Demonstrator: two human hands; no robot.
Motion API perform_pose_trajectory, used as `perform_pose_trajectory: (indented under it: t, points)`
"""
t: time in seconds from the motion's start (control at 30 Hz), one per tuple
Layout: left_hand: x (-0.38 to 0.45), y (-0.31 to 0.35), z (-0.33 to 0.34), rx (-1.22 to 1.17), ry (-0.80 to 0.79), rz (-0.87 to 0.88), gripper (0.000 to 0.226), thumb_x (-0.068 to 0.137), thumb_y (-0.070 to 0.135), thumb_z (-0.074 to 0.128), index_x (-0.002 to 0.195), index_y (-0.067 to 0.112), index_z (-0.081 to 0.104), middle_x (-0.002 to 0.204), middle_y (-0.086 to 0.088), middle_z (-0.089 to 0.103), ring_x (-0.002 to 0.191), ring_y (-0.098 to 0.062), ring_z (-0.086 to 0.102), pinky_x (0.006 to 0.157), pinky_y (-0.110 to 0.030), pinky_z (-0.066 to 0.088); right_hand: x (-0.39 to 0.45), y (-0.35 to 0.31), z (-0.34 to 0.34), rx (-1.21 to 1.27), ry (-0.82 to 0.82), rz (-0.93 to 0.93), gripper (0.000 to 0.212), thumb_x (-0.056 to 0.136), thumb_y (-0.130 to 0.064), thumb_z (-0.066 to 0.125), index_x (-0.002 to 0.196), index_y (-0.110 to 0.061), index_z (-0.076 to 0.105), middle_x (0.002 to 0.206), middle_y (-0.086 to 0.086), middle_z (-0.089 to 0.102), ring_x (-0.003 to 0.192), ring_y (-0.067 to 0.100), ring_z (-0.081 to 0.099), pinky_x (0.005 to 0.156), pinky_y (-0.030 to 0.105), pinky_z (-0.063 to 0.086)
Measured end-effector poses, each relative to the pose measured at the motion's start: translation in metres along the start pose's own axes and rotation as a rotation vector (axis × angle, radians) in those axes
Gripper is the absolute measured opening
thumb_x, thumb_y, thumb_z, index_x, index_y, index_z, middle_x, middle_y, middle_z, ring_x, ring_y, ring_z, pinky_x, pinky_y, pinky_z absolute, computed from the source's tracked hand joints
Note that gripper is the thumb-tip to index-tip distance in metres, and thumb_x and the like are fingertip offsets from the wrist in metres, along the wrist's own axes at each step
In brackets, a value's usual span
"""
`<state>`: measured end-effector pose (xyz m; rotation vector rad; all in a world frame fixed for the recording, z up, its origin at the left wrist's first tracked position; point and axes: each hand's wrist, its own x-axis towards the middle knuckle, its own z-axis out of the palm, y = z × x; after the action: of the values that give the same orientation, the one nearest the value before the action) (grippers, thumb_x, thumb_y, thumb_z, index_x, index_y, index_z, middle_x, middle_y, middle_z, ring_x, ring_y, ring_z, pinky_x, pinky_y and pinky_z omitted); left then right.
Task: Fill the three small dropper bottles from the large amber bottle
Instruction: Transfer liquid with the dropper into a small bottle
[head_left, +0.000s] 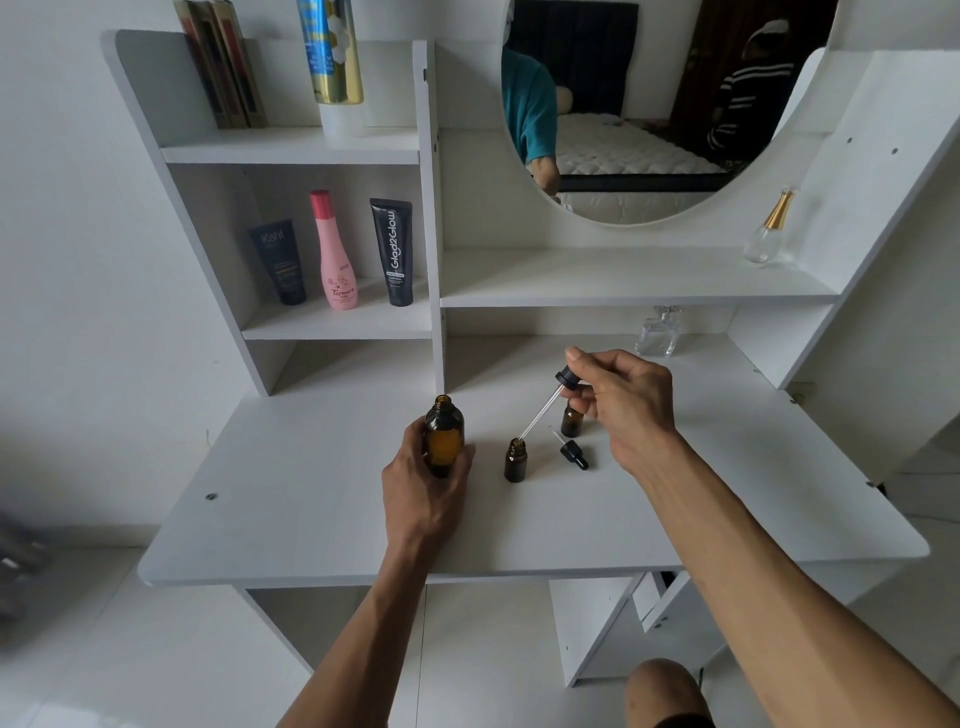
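now the left hand grips the big brown bottle, open on top, standing mid desk. the right hand pinches a dropper, tip in a small brown bottle. another small bottle hides behind, maybe open. a loose dropper cap lies between. bare desk sits in front.

large amber bottle: 1 | small dropper bottles: 2 visible | droppers: 2 | hands: 2

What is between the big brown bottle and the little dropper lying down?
One small open amber bottle stands between the big bottle and the lying dropper, in the head view.
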<state>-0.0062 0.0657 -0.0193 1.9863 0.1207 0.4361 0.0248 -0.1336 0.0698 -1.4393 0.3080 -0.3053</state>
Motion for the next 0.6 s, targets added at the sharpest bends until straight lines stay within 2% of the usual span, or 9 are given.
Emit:
perform_pose_trajectory:
  t: [0.6]
  points:
    - [0.0018,-0.0062,0.0012,-0.002,0.011,0.009,0.042,0.083,0.035,0.077,0.12,0.025,0.059,0.094,0.01,0.067,0.081,-0.014,0.065,0.062,0.0,0.038,-0.0006,-0.0026,0.0006,-0.043,-0.008,-0.022,0.019,0.083,-0.022,0.082,0.078,-0.009,0.069,0.082,0.013,0.074,0.068,0.024,0.074,0.059,0.027,0.056]
